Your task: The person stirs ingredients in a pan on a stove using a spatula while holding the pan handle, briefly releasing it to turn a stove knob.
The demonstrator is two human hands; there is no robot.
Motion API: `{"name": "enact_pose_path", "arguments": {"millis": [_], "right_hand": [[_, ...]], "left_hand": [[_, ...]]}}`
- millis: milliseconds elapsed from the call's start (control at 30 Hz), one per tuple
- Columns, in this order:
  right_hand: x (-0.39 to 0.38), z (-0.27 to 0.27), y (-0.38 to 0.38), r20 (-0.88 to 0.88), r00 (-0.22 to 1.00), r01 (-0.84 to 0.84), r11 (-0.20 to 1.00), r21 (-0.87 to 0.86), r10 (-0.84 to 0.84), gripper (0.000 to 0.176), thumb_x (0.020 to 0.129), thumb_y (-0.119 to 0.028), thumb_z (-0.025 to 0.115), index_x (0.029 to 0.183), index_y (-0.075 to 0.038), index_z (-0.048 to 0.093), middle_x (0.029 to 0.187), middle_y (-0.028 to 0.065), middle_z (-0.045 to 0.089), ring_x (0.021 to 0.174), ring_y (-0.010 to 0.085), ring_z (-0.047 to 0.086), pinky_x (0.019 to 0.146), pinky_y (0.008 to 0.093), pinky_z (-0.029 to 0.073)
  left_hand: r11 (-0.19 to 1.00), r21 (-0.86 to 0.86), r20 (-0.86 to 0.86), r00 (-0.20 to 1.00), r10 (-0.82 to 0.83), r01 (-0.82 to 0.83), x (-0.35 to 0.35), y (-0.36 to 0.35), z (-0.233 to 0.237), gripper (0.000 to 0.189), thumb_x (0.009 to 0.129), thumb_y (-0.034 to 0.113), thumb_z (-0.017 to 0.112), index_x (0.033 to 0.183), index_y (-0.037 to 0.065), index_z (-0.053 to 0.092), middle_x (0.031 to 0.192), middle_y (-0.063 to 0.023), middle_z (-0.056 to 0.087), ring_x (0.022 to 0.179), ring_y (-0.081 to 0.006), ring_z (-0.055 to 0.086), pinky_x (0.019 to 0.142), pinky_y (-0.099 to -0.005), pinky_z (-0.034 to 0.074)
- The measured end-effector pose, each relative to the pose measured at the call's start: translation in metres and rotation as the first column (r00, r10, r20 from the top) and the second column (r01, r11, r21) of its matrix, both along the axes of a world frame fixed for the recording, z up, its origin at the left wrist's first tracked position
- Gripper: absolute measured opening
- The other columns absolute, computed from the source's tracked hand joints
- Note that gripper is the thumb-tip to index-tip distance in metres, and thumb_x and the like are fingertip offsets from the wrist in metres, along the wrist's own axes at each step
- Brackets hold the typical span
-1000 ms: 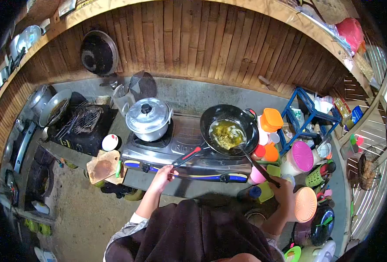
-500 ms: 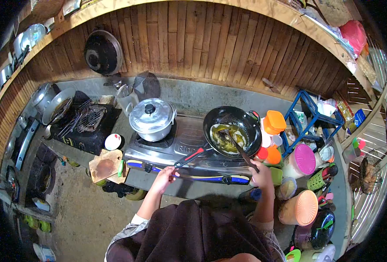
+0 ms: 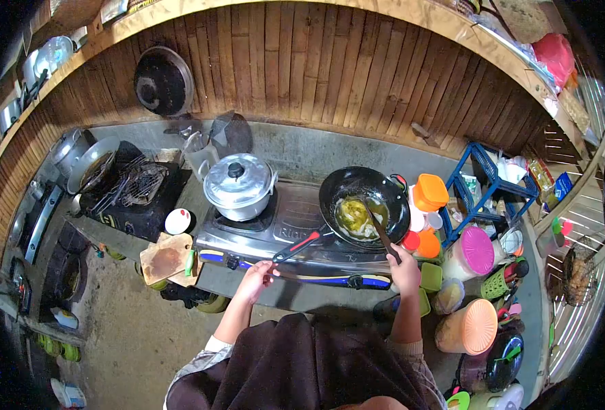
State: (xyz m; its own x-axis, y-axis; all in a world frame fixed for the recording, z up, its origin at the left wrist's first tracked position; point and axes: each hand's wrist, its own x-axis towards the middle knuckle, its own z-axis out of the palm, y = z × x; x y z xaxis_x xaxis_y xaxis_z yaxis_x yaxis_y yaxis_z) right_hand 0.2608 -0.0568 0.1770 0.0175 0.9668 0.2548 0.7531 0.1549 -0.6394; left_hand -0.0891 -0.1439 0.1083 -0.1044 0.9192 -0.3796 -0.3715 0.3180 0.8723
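My left hand [image 3: 257, 281] is closed around the end of the long black-and-red handle [image 3: 296, 247] of a black wok [image 3: 331, 188]. The wok sits on the right side of a steel gas stove [image 3: 292, 229]. Pale, yellowish food in oil [image 3: 357, 219] lies in its bottom. My right hand [image 3: 405, 272] grips a dark spatula [image 3: 383, 236], slanting down into the wok with its tip in the food. On the left burner stands a lidded aluminium pot [image 3: 237, 188], apart from both hands.
Orange-lidded containers [image 3: 430, 191] crowd the wok's right side, with a pink-lidded tub [image 3: 476, 250] and a blue rack [image 3: 487, 167] beyond. Left of the stove are a cutting board [image 3: 166, 260] with a green-handled knife [image 3: 190, 262], a small white bowl [image 3: 177, 221] and a grill grate [image 3: 144, 184].
My right hand has shifted slightly left and forward, and the spatula's tip has moved right within the wok. The food has spread differently. My left hand stays on the handle.
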Motion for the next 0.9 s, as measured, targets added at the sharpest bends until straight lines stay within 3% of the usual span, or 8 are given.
{"name": "enact_pose_path", "arguments": {"millis": [167,233,367,433,533,900], "right_hand": [[0.032,-0.020,-0.006,0.066,0.998,-0.006,1.000,0.000,0.006,0.028,0.075,-0.018,0.063,0.102,-0.009,0.062,0.090,0.0160,0.063,0.086,0.0307,0.060,0.078,0.0363,0.045],[0.043,-0.021,-0.013,0.040,0.995,-0.097,0.992,0.078,0.094,0.027,0.074,-0.017,0.064,0.100,-0.009,0.063,0.084,0.0145,0.063,0.084,0.0313,0.059,0.079,0.0365,0.045],[0.056,-0.011,-0.039,-0.005,0.993,-0.115,0.980,0.163,0.117,0.026,0.074,-0.015,0.065,0.098,-0.007,0.063,0.088,0.0156,0.062,0.088,0.0334,0.058,0.080,0.0368,0.045],[0.056,0.017,-0.057,-0.077,0.990,-0.118,0.992,-0.042,0.114,0.030,0.075,-0.008,0.062,0.103,0.001,0.058,0.084,0.0146,0.064,0.075,0.0162,0.060,0.069,0.0294,0.046],[0.071,0.026,-0.071,0.030,0.996,-0.084,0.992,-0.098,0.088,0.031,0.074,-0.008,0.065,0.103,0.001,0.059,0.083,0.0155,0.064,0.072,0.0158,0.059,0.068,0.0290,0.046],[0.066,0.085,-0.105,0.049,0.998,0.037,0.992,-0.124,-0.031,0.032,0.072,-0.010,0.066,0.103,-0.003,0.061,0.088,0.0197,0.063,0.078,0.0255,0.062,0.071,0.0325,0.046]], "left_hand": [[1.000,-0.001,-0.009,1.000,-0.007,0.007,0.001,0.002,0.001,0.021,0.088,0.028,0.047,0.094,0.010,0.056,0.074,0.0023,0.059,0.058,-0.0055,0.044,0.056,-0.0207,0.034],[1.000,0.002,-0.002,1.000,-0.010,0.010,0.002,0.003,0.001,0.020,0.088,0.028,0.047,0.093,0.010,0.055,0.074,0.0021,0.059,0.058,-0.0056,0.044,0.055,-0.0208,0.034],[1.000,-0.002,-0.009,1.000,-0.014,0.014,0.004,0.006,0.000,0.018,0.087,0.027,0.048,0.090,0.010,0.054,0.073,0.0020,0.059,0.057,-0.0058,0.044,0.055,-0.0211,0.034],[1.000,-0.001,-0.010,1.000,-0.015,0.015,0.004,0.007,0.000,0.018,0.087,0.028,0.048,0.089,0.011,0.054,0.073,0.0020,0.059,0.057,-0.0057,0.044,0.055,-0.0209,0.034],[1.000,-0.005,-0.013,1.000,-0.013,0.013,0.006,0.009,-0.001,0.018,0.087,0.029,0.049,0.088,0.011,0.052,0.073,0.0022,0.059,0.056,-0.0054,0.044,0.054,-0.0204,0.034],[1.000,-0.002,0.001,1.000,-0.028,0.028,0.010,0.011,0.001,0.020,0.088,0.030,0.049,0.088,0.010,0.052,0.073,0.0015,0.060,0.056,-0.0049,0.045,0.052,-0.0198,0.034]]}}
